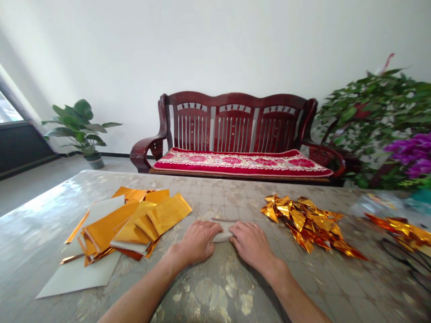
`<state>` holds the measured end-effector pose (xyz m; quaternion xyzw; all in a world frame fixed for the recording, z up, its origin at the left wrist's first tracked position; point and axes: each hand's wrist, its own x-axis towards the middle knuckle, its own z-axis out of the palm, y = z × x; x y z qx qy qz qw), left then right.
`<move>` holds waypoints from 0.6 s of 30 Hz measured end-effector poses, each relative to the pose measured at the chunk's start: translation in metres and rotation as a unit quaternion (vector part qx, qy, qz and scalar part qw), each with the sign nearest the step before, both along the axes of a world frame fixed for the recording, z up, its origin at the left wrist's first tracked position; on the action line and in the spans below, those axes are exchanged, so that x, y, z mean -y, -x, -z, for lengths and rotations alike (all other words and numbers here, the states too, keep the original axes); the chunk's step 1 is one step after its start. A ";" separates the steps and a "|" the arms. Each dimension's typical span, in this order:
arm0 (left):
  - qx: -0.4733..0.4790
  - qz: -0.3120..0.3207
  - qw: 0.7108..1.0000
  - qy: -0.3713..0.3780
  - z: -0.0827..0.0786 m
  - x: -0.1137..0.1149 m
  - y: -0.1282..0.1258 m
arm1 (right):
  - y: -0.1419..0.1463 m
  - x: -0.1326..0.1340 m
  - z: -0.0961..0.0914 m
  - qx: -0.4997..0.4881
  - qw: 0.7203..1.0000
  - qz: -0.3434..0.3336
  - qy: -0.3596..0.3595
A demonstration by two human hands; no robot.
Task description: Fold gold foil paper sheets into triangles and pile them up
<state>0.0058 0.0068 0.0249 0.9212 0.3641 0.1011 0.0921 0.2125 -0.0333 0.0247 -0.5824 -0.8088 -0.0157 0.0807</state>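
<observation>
A small pale piece of paper (222, 236), seemingly folded or rolled, lies on the table between my two hands. My left hand (200, 241) is closed on its left end, thumb and fingers pressed down. At the other end my right hand (252, 243) pinches it the same way. Just beyond the fingertips shows a thin dark edge (224, 220); whether it belongs to the paper I cannot tell. To the left lies a loose pile of gold paper sheets (134, 220). Several folded shiny gold pieces (303, 220) are heaped to the right.
The patterned tablecloth (208, 291) covers the table. Pale sheets (84, 276) lie under the gold pile. At far right are more gold foil (404, 229), a dark cord-like object (400, 253) and clear plastic (377, 204). Beyond stand a wooden bench (232, 121) and plants (82, 123).
</observation>
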 end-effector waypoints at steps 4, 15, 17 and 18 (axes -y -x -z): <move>0.014 -0.009 1.000 0.004 0.006 -0.003 0.000 | -0.001 -0.001 -0.001 -0.007 1.000 0.007 0.004; 0.052 -0.027 0.998 -0.024 0.010 -0.005 -0.005 | -0.009 -0.003 -0.003 -0.078 0.997 0.015 -0.012; 0.064 -0.046 0.997 -0.016 0.013 -0.008 -0.006 | -0.010 -0.006 0.000 -0.063 0.997 0.036 -0.018; 0.071 -0.058 0.996 -0.012 0.015 -0.010 -0.007 | -0.010 -0.008 0.002 -0.055 0.997 0.050 -0.022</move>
